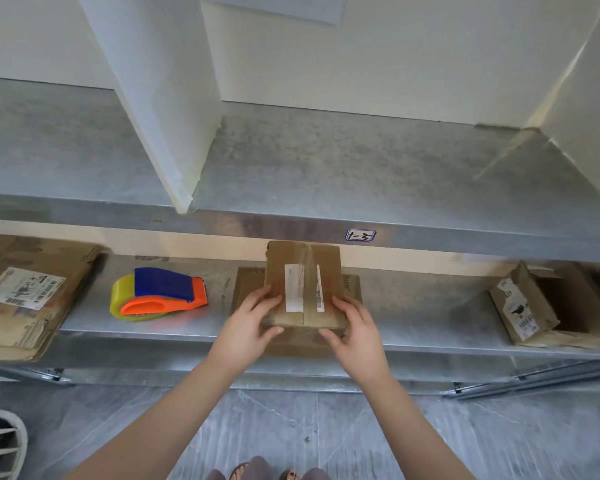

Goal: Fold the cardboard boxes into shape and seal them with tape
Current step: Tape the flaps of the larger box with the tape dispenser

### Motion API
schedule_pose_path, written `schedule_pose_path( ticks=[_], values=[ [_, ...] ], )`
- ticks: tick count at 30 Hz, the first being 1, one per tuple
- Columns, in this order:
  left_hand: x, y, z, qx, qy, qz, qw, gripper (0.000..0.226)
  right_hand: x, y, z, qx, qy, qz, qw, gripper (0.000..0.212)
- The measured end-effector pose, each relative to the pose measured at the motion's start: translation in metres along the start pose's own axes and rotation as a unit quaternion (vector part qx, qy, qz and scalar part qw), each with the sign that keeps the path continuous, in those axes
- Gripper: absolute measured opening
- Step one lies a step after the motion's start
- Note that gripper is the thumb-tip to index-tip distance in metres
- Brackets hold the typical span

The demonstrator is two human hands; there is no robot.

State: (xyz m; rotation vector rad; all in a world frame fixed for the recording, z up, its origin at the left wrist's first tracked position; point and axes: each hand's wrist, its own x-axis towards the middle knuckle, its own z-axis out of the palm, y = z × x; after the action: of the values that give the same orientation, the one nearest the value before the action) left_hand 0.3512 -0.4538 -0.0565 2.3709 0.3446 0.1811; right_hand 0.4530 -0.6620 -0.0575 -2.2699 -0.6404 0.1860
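1. The left forearm [177, 410] and right forearm [392, 410], both bare, reach forward and converge.
2. The left hand [248, 323] grips the cardboard box [303, 285] at its near left corner, thumb underneath.
3. The right hand [355, 327] grips the near right corner the same way.

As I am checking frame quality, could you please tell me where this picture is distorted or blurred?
Head view: wide-angle lens tilts the white upright divider; open torn cardboard box far right looks smeared; brown taped cardboard box mid-frame is sharp.
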Motion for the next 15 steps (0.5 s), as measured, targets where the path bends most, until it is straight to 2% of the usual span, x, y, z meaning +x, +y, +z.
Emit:
schedule_pose_path(
  ticks=[5,8,11,15],
  values=[
    [-0.020,-0.003,0.004,-0.019,0.010,0.005,1.000,0.061,-0.017,-0.001,-0.004,0.014,-0.015,-0.010,1.000,0.061],
    [-0.014,0.005,-0.002,0.011,-0.028,-0.001,1.000,0.068,-0.010,-0.004,-0.010,-0.008,-0.031,0.000,0.999,0.062],
    [-0.010,0.006,-0.021,0.125,-0.083,0.013,0.989,0.078,-0.010,-0.009,-0.019,-0.078,-0.053,0.003,0.996,0.063],
    [-0.017,-0.012,-0.063,0.288,-0.038,0.107,0.951,0.074,-0.004,-0.031,-0.018,-0.178,-0.026,-0.121,0.976,0.060]
  ],
)
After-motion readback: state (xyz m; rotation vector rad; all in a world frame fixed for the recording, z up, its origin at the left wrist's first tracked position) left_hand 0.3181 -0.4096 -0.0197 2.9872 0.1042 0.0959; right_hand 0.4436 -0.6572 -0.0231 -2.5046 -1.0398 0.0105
